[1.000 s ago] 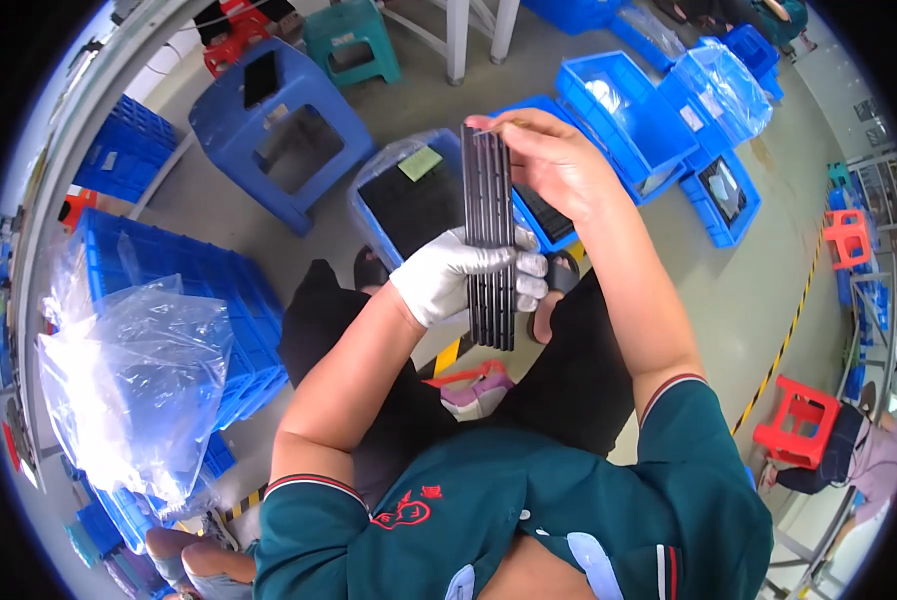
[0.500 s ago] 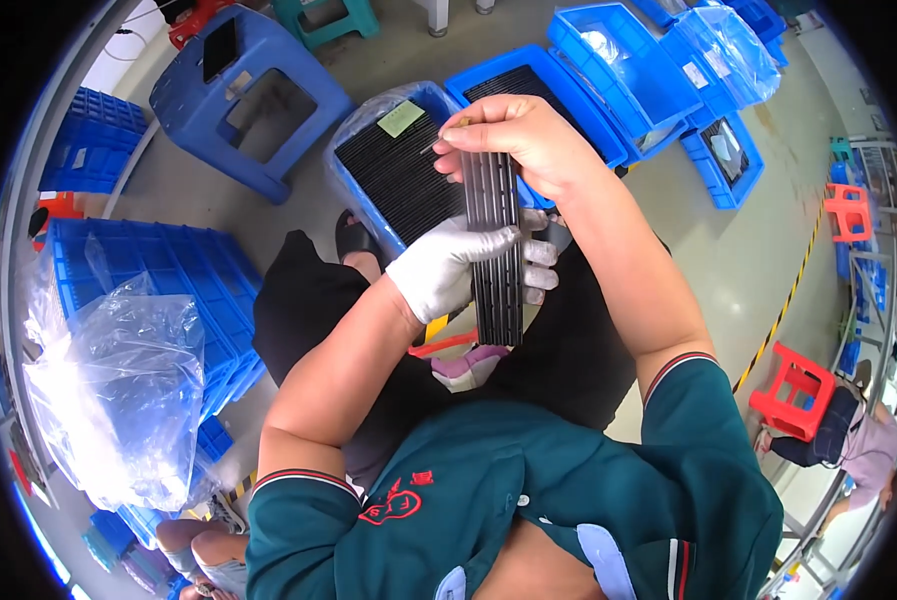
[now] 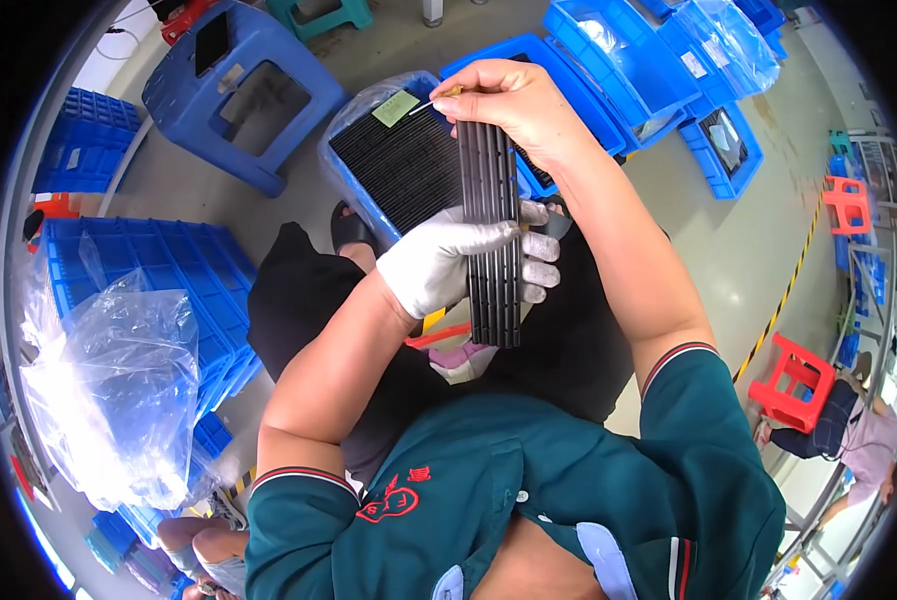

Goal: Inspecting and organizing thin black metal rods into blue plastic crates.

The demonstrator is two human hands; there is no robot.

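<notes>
We hold a stack of long black ribbed strips [image 3: 492,235] at centre frame, over our lap. Long axis runs near vertical in the picture, top end toward the upper middle, bottom end hanging free below the glove.

Left hand [image 3: 448,265], in a white glove, wraps the stack at mid-length; gloved fingers [image 3: 538,245] curl round the right edge, clenched on the strips. This hand carries the weight.

Right hand [image 3: 513,100], bare, sits at the top end of the stack, fingers bent over it and pinching a thin stick-like tool [image 3: 438,98] with a yellowish handle; its tip points to the left. We cannot tell whether the tool touches the strips. So the stack lies directly below the right hand and to the right of the left palm; the right hand is nearer the top end, the left nearer the middle.

Outward: behind the stack, a blue bin [image 3: 363,190] lined with clear film holds more black strips laid flat, a green slip [image 3: 396,107] on top. Blue stool [image 3: 238,90] in the upper left. More blue bins [image 3: 668,60] in the upper right. Clear plastic bag [image 3: 113,390] over stacked blue crates at left. Red stool [image 3: 793,380] and another person's crouched figure [image 3: 848,440] at right edge, on the floor.
</notes>
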